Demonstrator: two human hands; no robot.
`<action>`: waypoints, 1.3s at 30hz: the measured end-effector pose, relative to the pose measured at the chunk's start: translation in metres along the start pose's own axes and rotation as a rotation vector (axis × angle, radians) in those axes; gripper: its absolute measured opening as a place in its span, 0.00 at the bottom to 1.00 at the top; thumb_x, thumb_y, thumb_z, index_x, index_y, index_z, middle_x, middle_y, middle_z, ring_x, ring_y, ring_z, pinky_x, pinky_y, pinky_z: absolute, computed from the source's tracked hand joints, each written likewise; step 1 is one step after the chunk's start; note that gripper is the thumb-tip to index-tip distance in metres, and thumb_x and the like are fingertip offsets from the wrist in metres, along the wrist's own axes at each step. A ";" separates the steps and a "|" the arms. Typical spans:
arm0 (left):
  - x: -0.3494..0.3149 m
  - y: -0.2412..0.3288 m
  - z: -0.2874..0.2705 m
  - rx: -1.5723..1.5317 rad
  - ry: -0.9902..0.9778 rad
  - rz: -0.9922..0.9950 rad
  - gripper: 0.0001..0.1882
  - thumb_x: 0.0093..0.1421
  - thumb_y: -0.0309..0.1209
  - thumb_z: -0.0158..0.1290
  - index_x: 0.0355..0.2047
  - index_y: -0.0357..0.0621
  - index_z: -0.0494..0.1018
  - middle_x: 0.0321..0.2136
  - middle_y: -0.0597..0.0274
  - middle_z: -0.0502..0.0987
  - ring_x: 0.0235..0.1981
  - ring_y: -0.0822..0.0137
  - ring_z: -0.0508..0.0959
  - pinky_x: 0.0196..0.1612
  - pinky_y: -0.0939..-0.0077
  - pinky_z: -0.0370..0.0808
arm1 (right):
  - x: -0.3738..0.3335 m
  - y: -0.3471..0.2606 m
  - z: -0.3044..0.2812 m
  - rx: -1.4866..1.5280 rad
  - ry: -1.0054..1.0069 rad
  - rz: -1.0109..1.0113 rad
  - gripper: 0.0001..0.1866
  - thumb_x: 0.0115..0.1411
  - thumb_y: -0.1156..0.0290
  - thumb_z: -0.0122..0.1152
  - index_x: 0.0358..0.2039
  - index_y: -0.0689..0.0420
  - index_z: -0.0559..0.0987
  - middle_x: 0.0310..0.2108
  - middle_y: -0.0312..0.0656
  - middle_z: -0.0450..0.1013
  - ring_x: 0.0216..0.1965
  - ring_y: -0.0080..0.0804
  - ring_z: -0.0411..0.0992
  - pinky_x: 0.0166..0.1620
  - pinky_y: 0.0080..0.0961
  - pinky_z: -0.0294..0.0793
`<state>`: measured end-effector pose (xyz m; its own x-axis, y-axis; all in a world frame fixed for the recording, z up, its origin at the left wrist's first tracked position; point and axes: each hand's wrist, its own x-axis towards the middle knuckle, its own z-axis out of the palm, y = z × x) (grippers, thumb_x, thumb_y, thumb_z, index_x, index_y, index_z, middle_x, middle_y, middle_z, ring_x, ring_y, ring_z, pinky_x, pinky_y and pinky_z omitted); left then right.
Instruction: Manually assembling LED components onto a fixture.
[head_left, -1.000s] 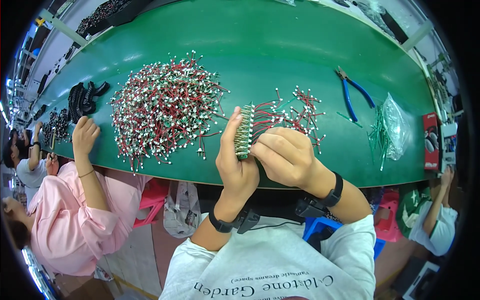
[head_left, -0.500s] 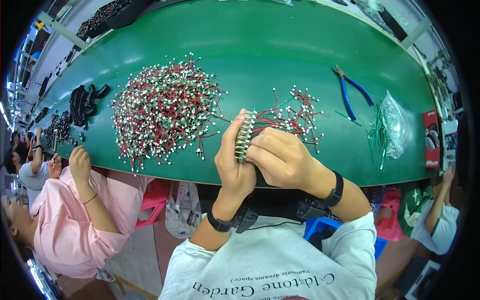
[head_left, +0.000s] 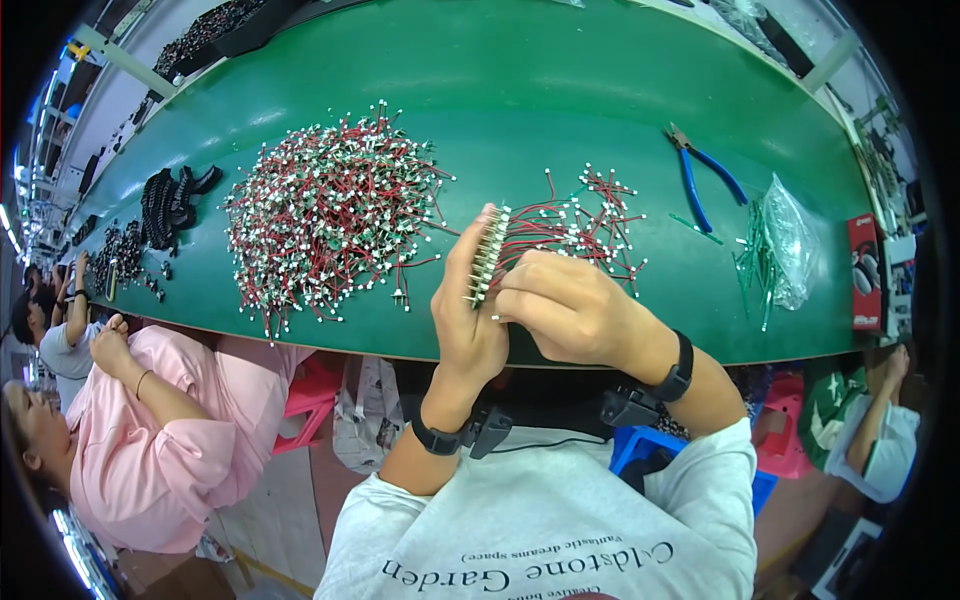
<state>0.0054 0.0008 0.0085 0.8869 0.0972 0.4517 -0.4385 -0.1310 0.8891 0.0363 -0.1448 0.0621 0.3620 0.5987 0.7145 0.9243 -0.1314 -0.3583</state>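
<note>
My left hand [head_left: 468, 310] is closed around a strip of small circuit boards [head_left: 486, 258], held upright between thumb and fingers above the table's near edge. Red and black wires [head_left: 540, 222] with white plugs trail from the strip to the right. Beside the strip's lower end, the fingertips of my right hand [head_left: 570, 308] are pinched together. A tiny pale tip shows under them, but its kind cannot be made out. To the left lies a large heap of small boards with red wires and white connectors [head_left: 330, 220].
On the green table [head_left: 520, 90], blue-handled cutters [head_left: 692, 180] lie at the right. Past them are green strips [head_left: 757, 265], a clear plastic bag [head_left: 790, 250] and a red box [head_left: 864, 272]. Black parts [head_left: 165, 210] lie far left. A co-worker in pink [head_left: 170, 430] sits at my left.
The strip has turned a little in my left hand, and my right fingertips have come slightly away from its face. The co-worker's hands at the left have dropped and come together.
</note>
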 end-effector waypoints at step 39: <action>-0.006 0.001 0.006 0.065 0.045 -0.191 0.12 0.63 0.25 0.53 0.45 0.33 0.71 0.32 0.65 0.78 0.31 0.79 0.74 0.34 0.83 0.71 | -0.001 0.000 0.019 -0.012 0.200 0.422 0.06 0.49 0.81 0.64 0.28 0.62 0.75 0.24 0.43 0.69 0.22 0.37 0.71 0.24 0.29 0.72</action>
<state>0.0001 -0.0060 0.0065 0.9449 0.1701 0.2798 -0.2517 -0.1693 0.9529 0.0334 -0.1307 0.0505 0.7217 0.3271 0.6100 0.6922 -0.3409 -0.6362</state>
